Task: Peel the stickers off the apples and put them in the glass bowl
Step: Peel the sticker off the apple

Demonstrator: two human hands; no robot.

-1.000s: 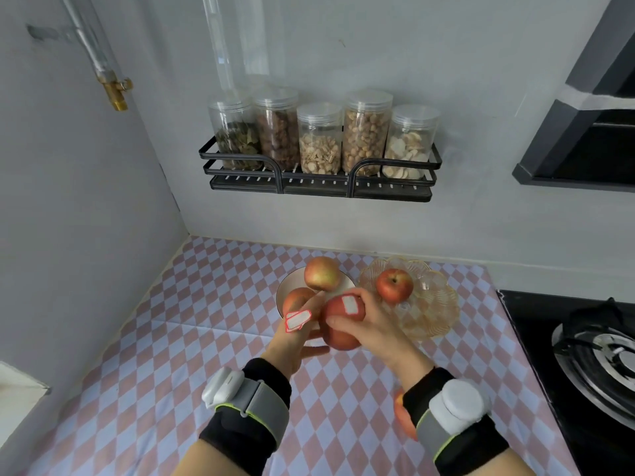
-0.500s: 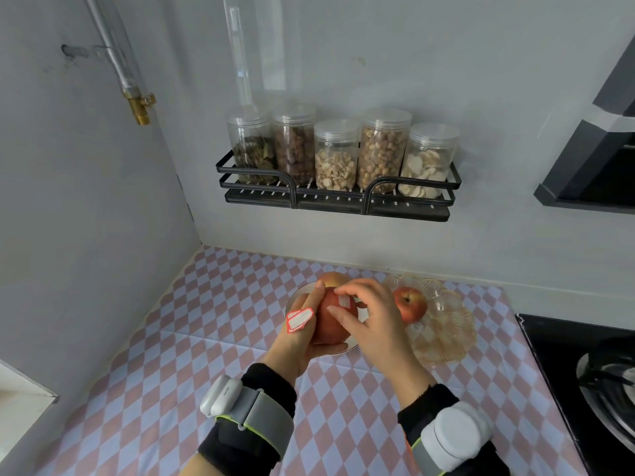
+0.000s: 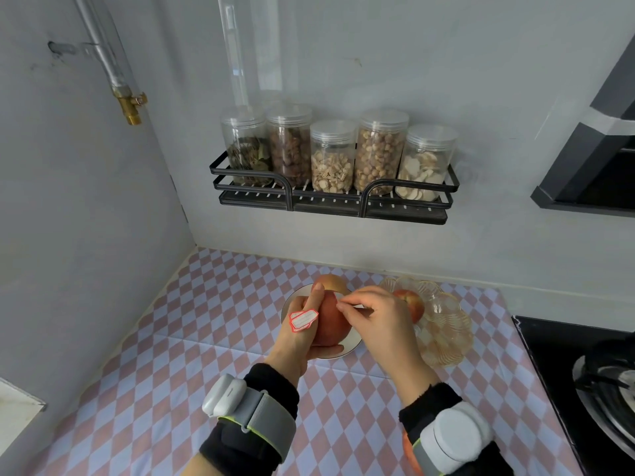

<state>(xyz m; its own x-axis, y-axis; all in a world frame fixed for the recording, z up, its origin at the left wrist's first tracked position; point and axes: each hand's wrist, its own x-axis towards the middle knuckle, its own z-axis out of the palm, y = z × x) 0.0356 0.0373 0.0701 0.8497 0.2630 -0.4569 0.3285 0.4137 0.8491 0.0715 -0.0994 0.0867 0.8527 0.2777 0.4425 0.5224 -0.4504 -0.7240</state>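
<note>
You are working over the checked tabletop (image 3: 144,365), tucked into the corner where two grey walls meet, with a gas hob (image 3: 591,379) off to your right and a black wall rack of jars (image 3: 333,197) above, all well clear of the job. Sitting toward the back of the tabletop, the glass bowl (image 3: 446,334) is waiting just right of your hands, probably so each finished apple needs only a short carry; it is already holding one red apple (image 3: 414,302). Just left of it, the white plate (image 3: 350,345) is carrying another apple (image 3: 330,281) at its far edge, presumably one not yet peeled. Your left hand (image 3: 295,338) is cradling the apple in hand (image 3: 330,324) above the plate, its grip wrapping the fruit from the side and below so the top face is turning toward your other hand. A red-bordered sticker (image 3: 303,319) is clinging to the back of that left hand, seemingly parked there to keep it out of the way. Your right hand (image 3: 374,321) is pinching a small white sticker (image 3: 338,297) at the apple's upper side, thumb and forefinger closing on its edge; whether it is fully free, you cannot tell from here.
</note>
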